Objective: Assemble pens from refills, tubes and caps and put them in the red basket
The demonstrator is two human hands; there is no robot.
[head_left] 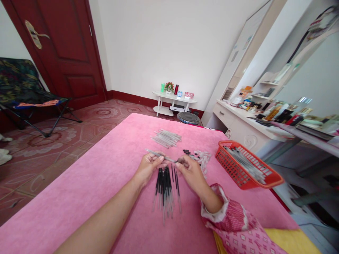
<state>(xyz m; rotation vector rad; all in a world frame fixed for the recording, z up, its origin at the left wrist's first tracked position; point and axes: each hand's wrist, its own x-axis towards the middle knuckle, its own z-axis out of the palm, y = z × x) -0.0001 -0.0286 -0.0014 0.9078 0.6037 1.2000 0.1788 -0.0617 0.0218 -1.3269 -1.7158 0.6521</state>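
Note:
My left hand is closed around a slim grey translucent pen, which lies nearly level above the table. At the pen's right end, the fingers of my right hand are pinched together; any small part between them is hidden. Below the hands is a bundle of black ink refills with clear lower ends, and a few single refills lie just right of it. Beyond the hands rests a pile of pale pen barrels. Small black plugs and clear pen caps are scattered past my right hand.
A pink cloth covers the table. On its right side stands an orange plastic basket holding many pens. A dressing table with bottles is at the right, a folding chair at the left, and a low white stand by the wall.

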